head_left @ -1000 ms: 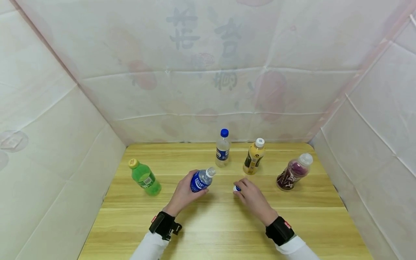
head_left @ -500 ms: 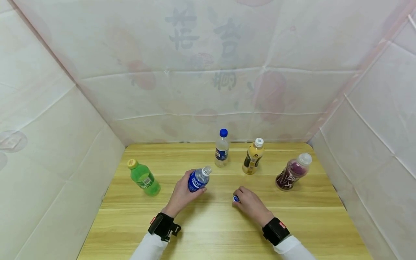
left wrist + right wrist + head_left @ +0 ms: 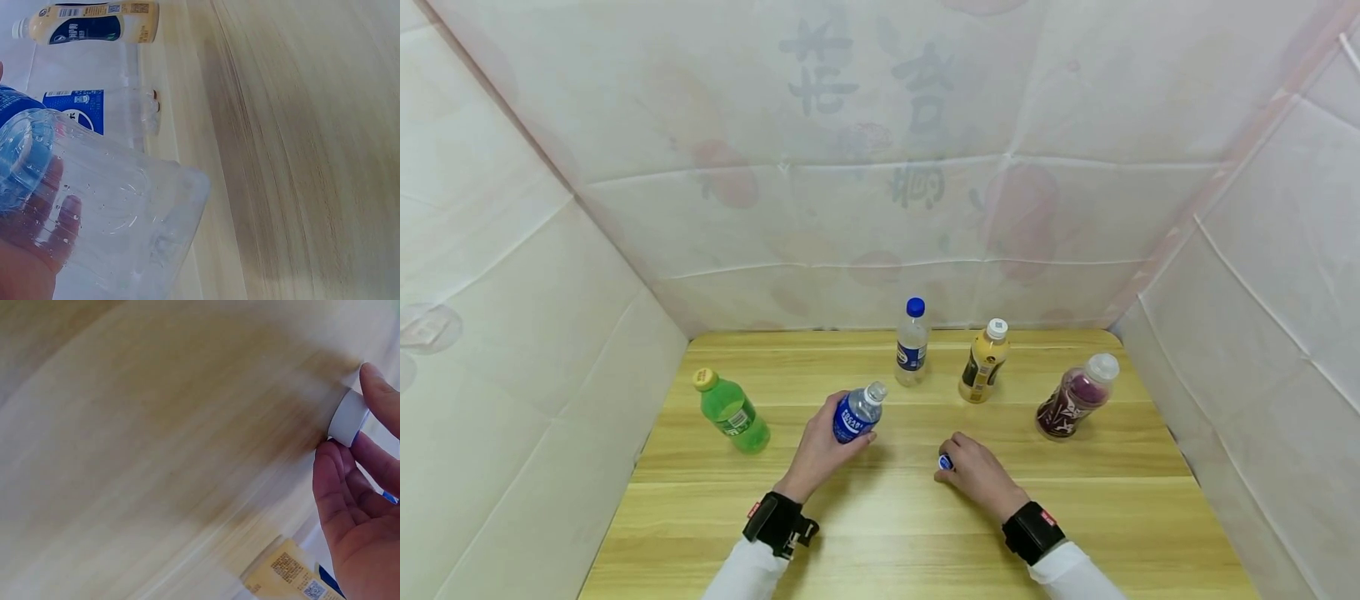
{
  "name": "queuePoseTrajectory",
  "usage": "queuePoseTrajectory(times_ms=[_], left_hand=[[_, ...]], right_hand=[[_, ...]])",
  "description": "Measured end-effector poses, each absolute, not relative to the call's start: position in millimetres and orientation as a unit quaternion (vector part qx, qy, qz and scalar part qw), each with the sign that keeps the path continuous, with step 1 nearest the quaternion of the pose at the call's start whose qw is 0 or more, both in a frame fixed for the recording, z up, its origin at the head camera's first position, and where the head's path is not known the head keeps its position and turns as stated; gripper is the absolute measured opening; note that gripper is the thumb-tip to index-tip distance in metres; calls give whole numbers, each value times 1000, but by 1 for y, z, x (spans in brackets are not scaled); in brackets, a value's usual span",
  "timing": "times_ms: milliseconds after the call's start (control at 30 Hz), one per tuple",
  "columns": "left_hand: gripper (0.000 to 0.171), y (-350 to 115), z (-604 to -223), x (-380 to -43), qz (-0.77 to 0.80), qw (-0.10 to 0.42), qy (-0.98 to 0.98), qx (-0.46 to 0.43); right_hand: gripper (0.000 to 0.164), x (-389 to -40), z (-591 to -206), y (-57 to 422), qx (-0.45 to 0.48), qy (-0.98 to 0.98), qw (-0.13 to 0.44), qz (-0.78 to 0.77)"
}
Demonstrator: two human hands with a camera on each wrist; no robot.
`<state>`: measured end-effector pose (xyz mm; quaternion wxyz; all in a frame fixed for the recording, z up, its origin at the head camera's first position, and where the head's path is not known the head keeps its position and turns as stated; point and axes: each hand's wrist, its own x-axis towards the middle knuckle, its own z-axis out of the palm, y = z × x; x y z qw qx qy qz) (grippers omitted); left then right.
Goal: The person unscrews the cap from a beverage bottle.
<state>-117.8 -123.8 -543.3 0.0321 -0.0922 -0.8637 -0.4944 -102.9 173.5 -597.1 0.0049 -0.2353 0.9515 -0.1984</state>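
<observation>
My left hand [image 3: 816,454] grips a clear plastic drink bottle [image 3: 852,421] with a blue label, its open mouth showing a white ring. In the left wrist view the see-through lower half of this bottle [image 3: 119,200] shows drops inside, with fingers visible behind it. To the right, my right hand [image 3: 983,477] pinches a white bottle cap [image 3: 348,419] between thumb and fingers, right at the tabletop. The blue top of the cap faces up in the head view.
A green bottle [image 3: 735,412] with a yellow cap stands at left on the wooden table [image 3: 887,533]. Farther back are a blue-capped clear bottle [image 3: 912,346] and a yellow drink bottle [image 3: 984,367]. A dark purple bottle [image 3: 1075,402] stands at right. Cloth walls enclose the table.
My right hand has moved a little toward the near edge with the cap, then stayed nearly still. The left hand and its bottle have hardly moved.
</observation>
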Motion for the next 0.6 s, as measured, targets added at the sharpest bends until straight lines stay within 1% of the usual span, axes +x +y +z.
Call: queuePoseTrajectory(times_ms=[267, 467, 600], left_hand=[[79, -125, -541, -119, -516, 33, -852, -80], [80, -129, -541, -125, -535, 62, -839, -75], [80, -133, -541, -132, -556, 81, -825, -61]], right_hand=[[35, -102, -591, 172, -196, 955, 30, -223], [44, -97, -578, 178, -173, 956, 22, -235], [44, -94, -569, 187, -166, 956, 6, -242]])
